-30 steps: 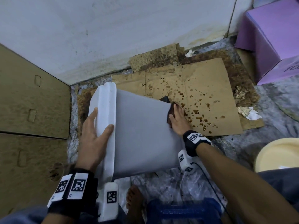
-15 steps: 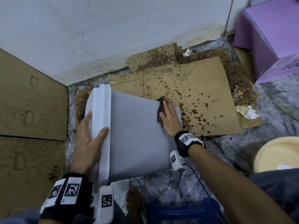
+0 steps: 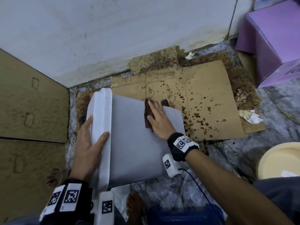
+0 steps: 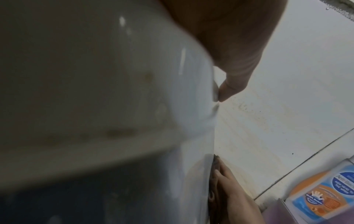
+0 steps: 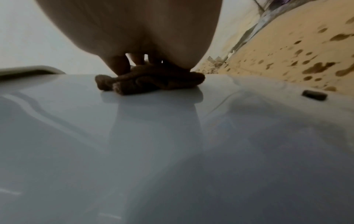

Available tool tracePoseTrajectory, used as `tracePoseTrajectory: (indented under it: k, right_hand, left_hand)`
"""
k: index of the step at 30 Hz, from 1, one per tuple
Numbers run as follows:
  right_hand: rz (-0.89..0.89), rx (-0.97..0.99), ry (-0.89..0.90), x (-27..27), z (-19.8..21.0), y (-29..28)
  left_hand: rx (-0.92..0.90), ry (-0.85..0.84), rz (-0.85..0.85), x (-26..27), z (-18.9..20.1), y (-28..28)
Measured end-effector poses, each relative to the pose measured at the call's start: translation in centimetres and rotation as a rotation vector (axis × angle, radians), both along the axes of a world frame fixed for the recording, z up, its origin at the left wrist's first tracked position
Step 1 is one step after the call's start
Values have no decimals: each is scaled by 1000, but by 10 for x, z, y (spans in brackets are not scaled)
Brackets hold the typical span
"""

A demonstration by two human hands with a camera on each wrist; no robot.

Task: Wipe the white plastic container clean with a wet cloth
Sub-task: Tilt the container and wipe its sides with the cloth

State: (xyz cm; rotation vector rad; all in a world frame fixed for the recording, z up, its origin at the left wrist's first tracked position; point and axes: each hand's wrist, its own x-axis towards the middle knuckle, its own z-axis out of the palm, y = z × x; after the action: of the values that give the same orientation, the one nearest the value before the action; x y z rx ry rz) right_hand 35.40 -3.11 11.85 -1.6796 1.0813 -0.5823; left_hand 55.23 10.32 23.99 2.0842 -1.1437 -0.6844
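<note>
I see the white plastic container (image 3: pixel 138 143) lying on its side on stained cardboard (image 3: pixel 203 103), rim toward 9 o'clock; the left hand (image 3: pixel 87 143) clasps that rim, thumb opposing the fingers; the right hand (image 3: pixel 159 120), fingers straight and together, presses the brown cloth (image 3: pixel 148 114) at the wall's 12 o'clock edge; only the left wrist view shows brown stains (image 4: pixel 118 131) inside; only the right wrist view shows the cloth bunched.

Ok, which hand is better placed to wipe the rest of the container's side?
The right hand: it presses the cloth on the side of the container; the left hand holds the rim steady.
</note>
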Motion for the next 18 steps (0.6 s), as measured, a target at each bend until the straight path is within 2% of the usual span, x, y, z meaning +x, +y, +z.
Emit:
tracePoseTrajectory:
  k: [4, 10, 15, 18]
  right_hand:
    - [-24, -12, 65, -12, -20, -6]
    - [-193, 171, 214, -50, -58, -14]
    - [-346, 90, 242, -51, -70, -14]
    - [-435, 137, 276, -55, -69, -17]
  left_hand:
    - [-2, 5, -4, -1, 5, -1]
    - [10, -29, -7, -8, 9, -1]
    - [13, -56, 7, -13, 8, -2]
    - [15, -94, 2, -20, 10, -1]
